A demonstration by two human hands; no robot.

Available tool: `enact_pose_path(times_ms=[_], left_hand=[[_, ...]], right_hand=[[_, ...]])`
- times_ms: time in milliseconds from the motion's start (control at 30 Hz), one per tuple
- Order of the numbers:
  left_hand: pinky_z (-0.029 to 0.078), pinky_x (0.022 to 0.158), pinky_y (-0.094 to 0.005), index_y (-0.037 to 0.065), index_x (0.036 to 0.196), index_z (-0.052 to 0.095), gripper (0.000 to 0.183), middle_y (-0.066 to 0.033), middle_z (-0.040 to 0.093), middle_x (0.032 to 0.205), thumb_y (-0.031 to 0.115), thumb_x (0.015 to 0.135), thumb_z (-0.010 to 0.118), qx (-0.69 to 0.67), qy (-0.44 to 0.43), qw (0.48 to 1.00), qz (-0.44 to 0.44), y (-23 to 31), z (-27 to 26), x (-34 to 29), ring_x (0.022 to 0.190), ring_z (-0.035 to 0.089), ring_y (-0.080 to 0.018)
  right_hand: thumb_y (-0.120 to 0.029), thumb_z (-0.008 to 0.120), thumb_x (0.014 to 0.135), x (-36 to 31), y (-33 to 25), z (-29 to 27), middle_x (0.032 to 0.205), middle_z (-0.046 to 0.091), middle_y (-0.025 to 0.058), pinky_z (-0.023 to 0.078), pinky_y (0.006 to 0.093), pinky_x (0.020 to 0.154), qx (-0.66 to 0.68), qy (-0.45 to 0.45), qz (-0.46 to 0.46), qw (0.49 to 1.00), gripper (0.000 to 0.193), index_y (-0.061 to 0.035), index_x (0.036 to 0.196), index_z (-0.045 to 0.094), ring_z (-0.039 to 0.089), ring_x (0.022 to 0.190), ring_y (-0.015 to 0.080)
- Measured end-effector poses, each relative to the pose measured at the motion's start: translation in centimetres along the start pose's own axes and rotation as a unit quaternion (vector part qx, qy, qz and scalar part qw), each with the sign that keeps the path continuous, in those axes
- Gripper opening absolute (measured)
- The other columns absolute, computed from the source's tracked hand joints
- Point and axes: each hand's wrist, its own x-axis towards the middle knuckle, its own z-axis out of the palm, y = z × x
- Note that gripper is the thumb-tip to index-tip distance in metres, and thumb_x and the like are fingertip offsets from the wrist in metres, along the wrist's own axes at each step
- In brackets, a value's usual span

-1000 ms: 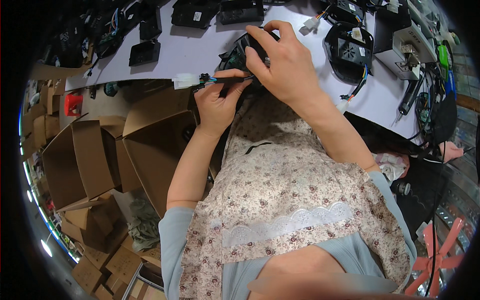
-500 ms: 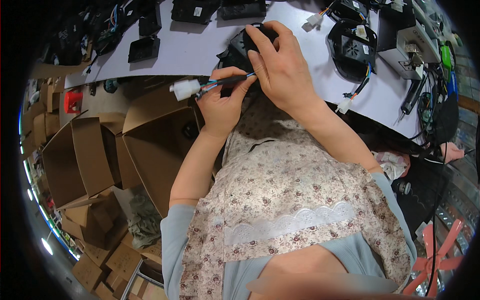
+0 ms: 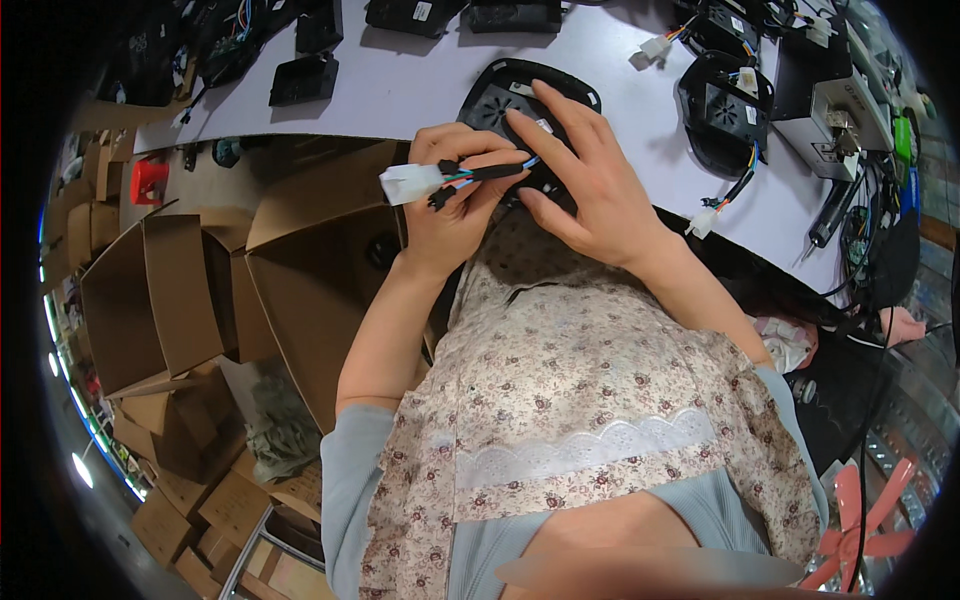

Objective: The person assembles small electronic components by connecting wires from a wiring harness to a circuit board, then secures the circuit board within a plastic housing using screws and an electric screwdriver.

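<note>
Wired black housings [image 3: 492, 108], workbench [image 3: 642, 125] and cardboard boxes [image 3: 185, 290] mark a workshop.

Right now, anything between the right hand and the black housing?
Nothing visible at the fingertips: the right hand has its fingers over the black housing. Lower down, the wire bundle, pinched by the left hand, leads toward the gap between right thumb and index finger.

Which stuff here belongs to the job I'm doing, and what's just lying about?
Job, apparently: black housing at your right hand; cable with white connector in your left hand.

Likely just lying about: pink fan; cardboard boxes.
</note>
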Motion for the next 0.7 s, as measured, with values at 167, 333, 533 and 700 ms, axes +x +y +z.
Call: enact_pose_path(times_ms=[167, 333, 533, 700], left_hand=[[0.047, 0.105, -0.0409, 0.008, 0.135, 0.060, 0.069, -0.0139, 0.052, 0.141, 0.014, 0.074, 0.090, 0.065, -0.018, 0.996, -0.051, -1.4, -0.4, -0.8, 0.121, 0.056, -0.0323], [0.042, 0.107, -0.0437, 0.009, 0.138, 0.059, 0.070, -0.0100, 0.058, 0.139, 0.023, 0.076, 0.089, 0.103, -0.100, 0.986, -0.083, -1.5, -1.2, -0.4, 0.129, 0.052, -0.0310], [0.035, 0.111, -0.0442, 0.013, 0.141, 0.059, 0.079, -0.0068, 0.058, 0.140, 0.037, 0.071, 0.086, 0.155, -0.116, 0.978, -0.081, -1.7, -1.1, -0.9, 0.129, 0.053, -0.0294], [0.035, 0.112, -0.0455, 0.018, 0.137, 0.064, 0.071, -0.0037, 0.057, 0.142, 0.038, 0.073, 0.085, 0.106, -0.104, 0.987, -0.069, -1.1, -1.4, 0.4, 0.134, 0.048, -0.0283]], right_hand=[[-0.005, 0.076, 0.076, -1.1, 0.7, 1.3, 0.138, 0.053, 0.0164, 0.044, 0.0444, 0.103, -0.057, 0.084, 0.030, 0.994, 0.054, -0.0154, 0.129, 0.070, 0.050, 0.123, 0.0366], [0.000, 0.075, 0.074, -1.7, 1.3, 1.1, 0.133, 0.056, 0.0135, 0.045, 0.0425, 0.101, -0.018, 0.095, 0.034, 0.995, 0.052, -0.0159, 0.123, 0.074, 0.052, 0.119, 0.0344], [0.001, 0.076, 0.073, -2.3, 1.2, 0.4, 0.131, 0.058, 0.0133, 0.047, 0.0415, 0.099, -0.008, 0.063, 0.021, 0.998, 0.052, -0.0158, 0.122, 0.075, 0.054, 0.116, 0.0337], [0.000, 0.080, 0.069, -2.5, 1.4, 1.2, 0.129, 0.060, 0.0133, 0.052, 0.0401, 0.090, -0.044, 0.081, 0.002, 0.996, 0.055, -0.0155, 0.122, 0.075, 0.058, 0.113, 0.0324]])
